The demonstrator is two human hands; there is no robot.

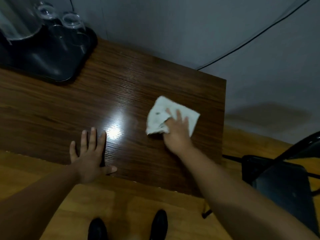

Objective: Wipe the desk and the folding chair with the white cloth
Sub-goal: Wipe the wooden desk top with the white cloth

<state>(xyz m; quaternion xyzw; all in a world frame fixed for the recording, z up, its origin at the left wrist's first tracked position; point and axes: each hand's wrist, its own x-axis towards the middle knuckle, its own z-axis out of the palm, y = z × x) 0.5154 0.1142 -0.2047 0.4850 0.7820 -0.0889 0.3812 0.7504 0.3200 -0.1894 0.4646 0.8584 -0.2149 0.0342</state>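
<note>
At the far left a dark tray (52, 66) with upturned clear glasses (72, 20) stands on the desk (121, 84), well beyond and to the left of the left hand's fingertips; the glassware is blurred and cut off by the frame edge. The left hand (90, 158) is laid flat near the front edge, fingers straight and spread, nothing held; bare wood and a bright glare patch lie just ahead of its fingers.

Further right, the white cloth (166, 115) is pressed onto the desk under the right hand (176, 130). The fingers appear extended over it, with crumpled folds bunched at the thumb side; how the thumb lies cannot be made out through the motion blur. The cloth's long axis runs from left-front to right-back, and it spreads beyond the fingertips and to both sides.

The unwiped stretch is judged to lie leftward of the right fingers, so the next sweep probably belongs to that hand.

At the right edge the folding chair (285, 184) is seen only in part, apart from the desk.
</note>
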